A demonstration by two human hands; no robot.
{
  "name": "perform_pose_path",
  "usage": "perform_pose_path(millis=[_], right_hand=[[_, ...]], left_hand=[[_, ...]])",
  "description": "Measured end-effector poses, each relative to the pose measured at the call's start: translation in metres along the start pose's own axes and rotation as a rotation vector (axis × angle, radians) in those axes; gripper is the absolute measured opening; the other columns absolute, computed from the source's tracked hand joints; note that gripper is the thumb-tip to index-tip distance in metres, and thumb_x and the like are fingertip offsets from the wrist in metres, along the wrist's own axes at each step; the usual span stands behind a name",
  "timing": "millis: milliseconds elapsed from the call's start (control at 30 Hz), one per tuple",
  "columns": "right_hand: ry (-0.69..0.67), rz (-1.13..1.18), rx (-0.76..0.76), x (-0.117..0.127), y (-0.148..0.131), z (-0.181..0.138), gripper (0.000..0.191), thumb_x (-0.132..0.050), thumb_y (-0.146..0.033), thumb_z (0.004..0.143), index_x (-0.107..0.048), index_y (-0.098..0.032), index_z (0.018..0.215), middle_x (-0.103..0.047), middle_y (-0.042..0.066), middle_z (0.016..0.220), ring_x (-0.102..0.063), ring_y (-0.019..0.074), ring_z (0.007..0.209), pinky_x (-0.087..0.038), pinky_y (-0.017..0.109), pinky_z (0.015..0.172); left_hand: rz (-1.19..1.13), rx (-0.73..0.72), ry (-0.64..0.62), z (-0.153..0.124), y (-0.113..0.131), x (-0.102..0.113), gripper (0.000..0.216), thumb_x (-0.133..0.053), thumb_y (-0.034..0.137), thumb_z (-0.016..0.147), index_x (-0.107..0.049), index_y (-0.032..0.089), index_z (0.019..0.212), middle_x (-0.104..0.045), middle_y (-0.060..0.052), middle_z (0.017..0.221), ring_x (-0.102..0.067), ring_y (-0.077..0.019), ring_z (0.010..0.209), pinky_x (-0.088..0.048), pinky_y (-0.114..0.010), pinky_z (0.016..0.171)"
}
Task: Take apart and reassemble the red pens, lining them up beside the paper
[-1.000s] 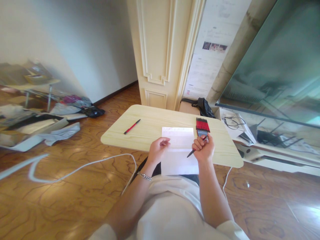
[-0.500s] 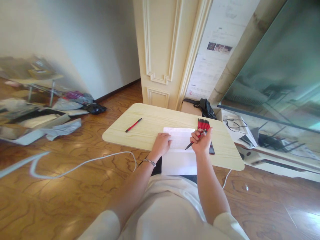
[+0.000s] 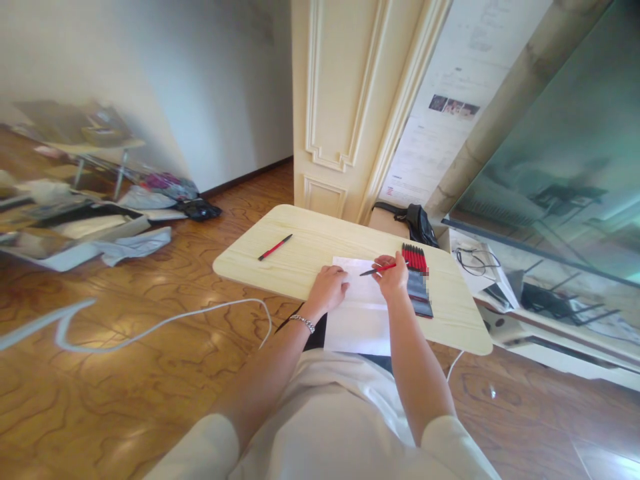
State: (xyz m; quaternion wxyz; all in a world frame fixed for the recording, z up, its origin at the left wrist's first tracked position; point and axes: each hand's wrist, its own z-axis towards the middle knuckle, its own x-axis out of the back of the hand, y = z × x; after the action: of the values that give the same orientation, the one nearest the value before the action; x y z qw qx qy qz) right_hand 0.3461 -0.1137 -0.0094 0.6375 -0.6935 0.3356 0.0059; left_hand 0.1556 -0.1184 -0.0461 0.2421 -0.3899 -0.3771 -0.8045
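Observation:
My right hand (image 3: 394,279) is closed around a red pen (image 3: 379,269) with a black tip, held almost level above the upper part of a white sheet of paper (image 3: 359,313). My left hand (image 3: 330,285) rests on the sheet's left edge with its fingers curled down onto the paper. Just right of my right hand lies a dark pack of several red pens (image 3: 416,278). A single red pen (image 3: 275,247) lies apart on the left part of the small light wooden table (image 3: 305,257). A silver bracelet sits on my left wrist.
A white cable (image 3: 150,333) loops over the wooden floor on the left. Clothes and boards (image 3: 100,230) lie piled further left. A black bag (image 3: 417,223) sits behind the table by a cream door. A glass cabinet with cables (image 3: 500,267) stands to the right.
My right hand moved up and left with the pen, tilting it from steep to nearly level over the sheet's top. My left hand slid slightly further onto the paper. The camera shifted.

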Motion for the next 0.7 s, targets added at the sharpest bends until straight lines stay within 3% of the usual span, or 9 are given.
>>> perform_pose_path(millis=[133,300,433,500,700], right_hand=[[0.07,-0.161,0.051,-0.002,0.009,0.002,0.057,-0.037,-0.071,0.081,-0.058,-0.019,0.067,-0.048,-0.002,0.042,-0.043,0.0101,0.034,-0.032,0.022,0.036],[-0.119,-0.13,-0.081,-0.004,0.017,0.005,0.045,-0.049,-0.061,0.078,-0.061,-0.018,0.074,-0.062,0.004,0.055,-0.057,0.0148,0.047,-0.045,0.027,0.047],[-0.061,-0.311,0.127,-0.005,0.032,0.01,0.028,-0.072,-0.042,0.062,-0.056,-0.019,0.067,-0.054,-0.004,0.048,-0.046,0.0089,0.04,-0.034,0.02,0.04],[-0.013,-0.416,0.2,-0.005,0.039,0.012,0.023,-0.069,-0.038,0.062,-0.056,-0.019,0.066,-0.052,-0.006,0.047,-0.042,0.0081,0.039,-0.03,0.02,0.038],[-0.029,-0.695,0.249,-0.003,0.047,0.013,0.021,-0.062,-0.038,0.064,-0.066,-0.017,0.067,-0.064,0.002,0.06,-0.053,0.0125,0.051,-0.038,0.023,0.046]], left_hand=[[-0.001,0.006,-0.005,0.0,0.0,0.0,0.023,-0.057,0.023,0.084,-0.067,0.019,0.103,-0.061,-0.01,0.11,-0.049,-0.0268,0.105,-0.038,-0.04,0.094],[0.005,0.003,-0.008,0.001,-0.001,-0.002,0.023,-0.056,0.025,0.084,-0.068,0.018,0.103,-0.061,-0.01,0.11,-0.049,-0.027,0.105,-0.038,-0.04,0.093],[0.008,0.01,-0.021,0.001,-0.001,0.0,0.024,-0.056,0.025,0.085,-0.068,0.019,0.104,-0.061,-0.011,0.111,-0.049,-0.0271,0.106,-0.038,-0.039,0.093],[0.009,0.012,-0.022,0.001,0.0,0.0,0.024,-0.055,0.026,0.085,-0.068,0.018,0.104,-0.061,-0.011,0.111,-0.05,-0.0269,0.106,-0.038,-0.039,0.093],[-0.025,0.0,0.001,0.001,-0.002,-0.002,0.025,-0.056,0.028,0.085,-0.068,0.018,0.104,-0.061,-0.012,0.11,-0.049,-0.0275,0.105,-0.038,-0.04,0.094]])
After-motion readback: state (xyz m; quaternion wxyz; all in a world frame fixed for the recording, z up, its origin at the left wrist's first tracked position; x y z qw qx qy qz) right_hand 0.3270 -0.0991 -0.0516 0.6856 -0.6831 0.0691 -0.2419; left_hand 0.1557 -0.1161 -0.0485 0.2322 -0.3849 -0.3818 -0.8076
